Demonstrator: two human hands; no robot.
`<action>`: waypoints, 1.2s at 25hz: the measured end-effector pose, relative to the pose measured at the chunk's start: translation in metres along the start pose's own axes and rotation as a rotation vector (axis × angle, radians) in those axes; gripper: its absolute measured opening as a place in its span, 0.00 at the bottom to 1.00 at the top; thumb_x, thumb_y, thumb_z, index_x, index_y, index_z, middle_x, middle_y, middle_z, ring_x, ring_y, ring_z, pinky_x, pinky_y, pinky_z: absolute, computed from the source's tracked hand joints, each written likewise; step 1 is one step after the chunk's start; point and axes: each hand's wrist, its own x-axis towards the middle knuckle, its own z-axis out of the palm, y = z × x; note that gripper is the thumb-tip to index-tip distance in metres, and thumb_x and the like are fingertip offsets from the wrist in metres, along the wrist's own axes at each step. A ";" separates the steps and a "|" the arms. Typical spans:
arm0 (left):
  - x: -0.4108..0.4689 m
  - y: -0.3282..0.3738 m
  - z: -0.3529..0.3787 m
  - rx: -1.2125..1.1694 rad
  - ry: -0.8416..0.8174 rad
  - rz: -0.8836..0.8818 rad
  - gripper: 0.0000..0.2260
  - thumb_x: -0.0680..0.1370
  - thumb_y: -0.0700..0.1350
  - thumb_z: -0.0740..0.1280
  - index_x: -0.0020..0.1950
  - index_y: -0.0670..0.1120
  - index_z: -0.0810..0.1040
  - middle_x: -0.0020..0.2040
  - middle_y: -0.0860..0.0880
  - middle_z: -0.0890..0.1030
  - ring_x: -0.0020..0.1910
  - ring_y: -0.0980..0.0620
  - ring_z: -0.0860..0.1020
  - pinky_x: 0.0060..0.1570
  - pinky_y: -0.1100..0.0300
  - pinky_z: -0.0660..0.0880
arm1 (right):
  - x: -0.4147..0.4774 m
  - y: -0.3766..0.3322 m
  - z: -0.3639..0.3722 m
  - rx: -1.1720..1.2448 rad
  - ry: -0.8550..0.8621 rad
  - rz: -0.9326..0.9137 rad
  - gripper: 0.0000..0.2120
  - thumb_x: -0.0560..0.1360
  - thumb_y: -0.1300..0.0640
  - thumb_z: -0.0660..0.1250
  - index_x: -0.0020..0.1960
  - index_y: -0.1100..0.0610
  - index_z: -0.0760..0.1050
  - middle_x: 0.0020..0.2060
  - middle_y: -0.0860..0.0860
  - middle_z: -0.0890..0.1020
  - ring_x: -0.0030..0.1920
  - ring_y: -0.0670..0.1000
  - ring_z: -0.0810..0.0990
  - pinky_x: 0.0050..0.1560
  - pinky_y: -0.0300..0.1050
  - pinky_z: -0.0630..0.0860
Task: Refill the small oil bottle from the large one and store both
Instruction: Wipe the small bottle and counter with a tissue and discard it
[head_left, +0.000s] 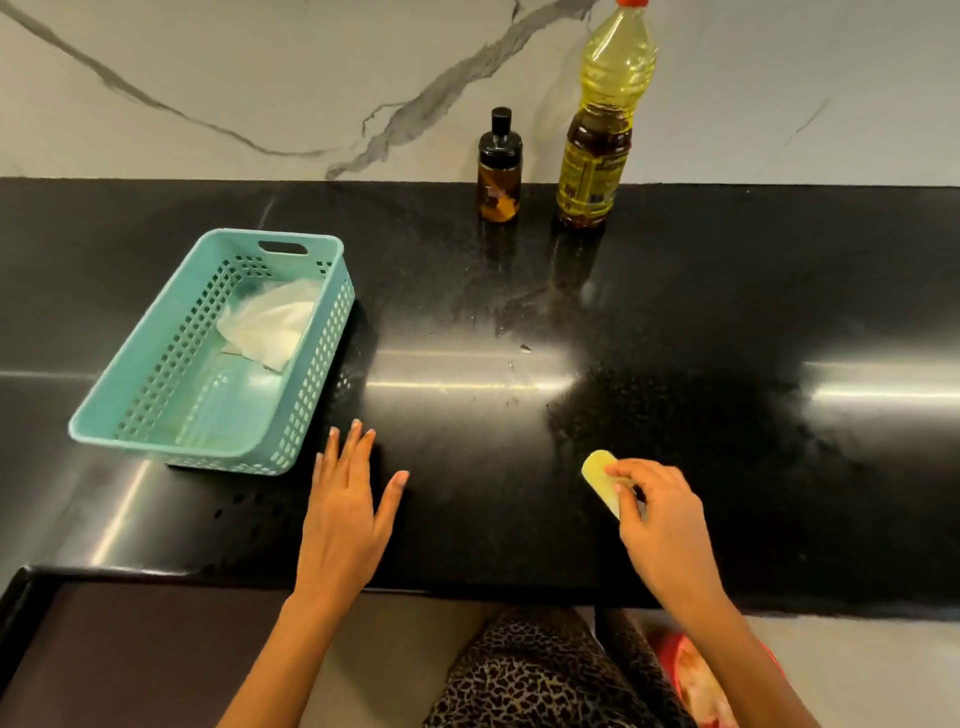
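1. Both bottles stood upright, far across the counter (675, 338): small oil bottle (500, 166) left of large one (597, 135).
2. The right hand (660, 525) was nearer, pinching a pale yellow piece (598, 470) (perhaps a sponge); the left hand (348, 514) lay flat, released.

Open counter (467, 291) between basket (218, 353) on left and bottles (545, 171) at back wall.

light: bright, indoor, from overhead | glare: long white streaks across the glossy black countertop (675, 312), strongest at centre and right | shadows: soft, dark patch right of centre | focus: mostly sharp, slight softness at lower edge | distortion: wide-angle bowing of the counter's front edge and corners
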 end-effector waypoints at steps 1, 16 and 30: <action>-0.005 -0.002 -0.001 0.015 -0.005 0.001 0.35 0.76 0.65 0.44 0.72 0.41 0.61 0.74 0.44 0.61 0.75 0.48 0.51 0.72 0.52 0.50 | -0.008 0.001 0.007 -0.213 0.026 -0.058 0.14 0.70 0.69 0.67 0.55 0.63 0.78 0.57 0.58 0.79 0.61 0.58 0.74 0.61 0.49 0.71; -0.011 -0.006 -0.004 0.073 -0.043 0.029 0.27 0.79 0.57 0.53 0.74 0.43 0.59 0.75 0.46 0.58 0.75 0.46 0.50 0.74 0.50 0.47 | -0.094 -0.024 0.045 -0.523 -0.192 -0.326 0.44 0.73 0.28 0.39 0.76 0.59 0.48 0.75 0.52 0.51 0.75 0.53 0.49 0.71 0.56 0.43; -0.010 -0.004 -0.005 0.081 -0.034 0.022 0.25 0.79 0.54 0.55 0.73 0.43 0.61 0.74 0.46 0.60 0.75 0.46 0.53 0.74 0.49 0.49 | -0.088 -0.028 0.051 -0.536 -0.198 -0.362 0.44 0.73 0.28 0.41 0.75 0.60 0.54 0.74 0.54 0.58 0.74 0.55 0.56 0.69 0.60 0.48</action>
